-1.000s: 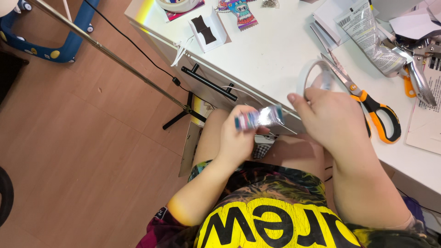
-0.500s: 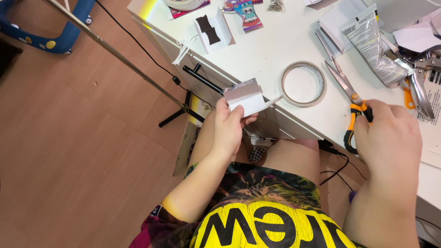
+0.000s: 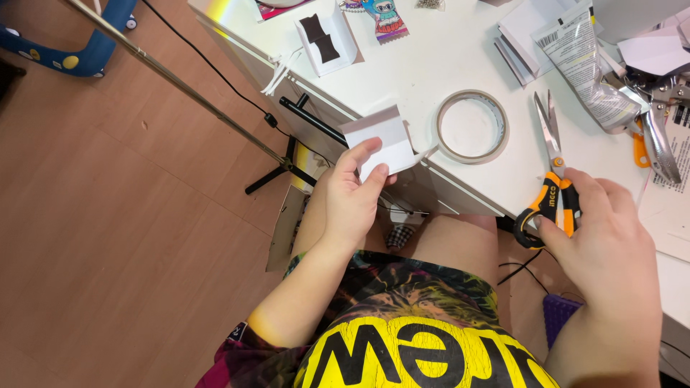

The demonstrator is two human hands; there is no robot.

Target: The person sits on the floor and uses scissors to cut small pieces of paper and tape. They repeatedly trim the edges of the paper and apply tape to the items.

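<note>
a: where's the card?
b: i see the card mid-frame, pinched in the left hand.
a: the right?
b: right hand, lower right, fingers grasping the scissors handles beside the tape.

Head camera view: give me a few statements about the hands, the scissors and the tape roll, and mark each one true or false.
1. The left hand holds a small white box. True.
2. The right hand grips the scissors at the blades. False: it is on the orange and black handles.
3. The tape roll lies flat on the white desk. True.
4. The scissors are lifted over the floor. False: they lie on the desk, beside the tape roll.
</note>
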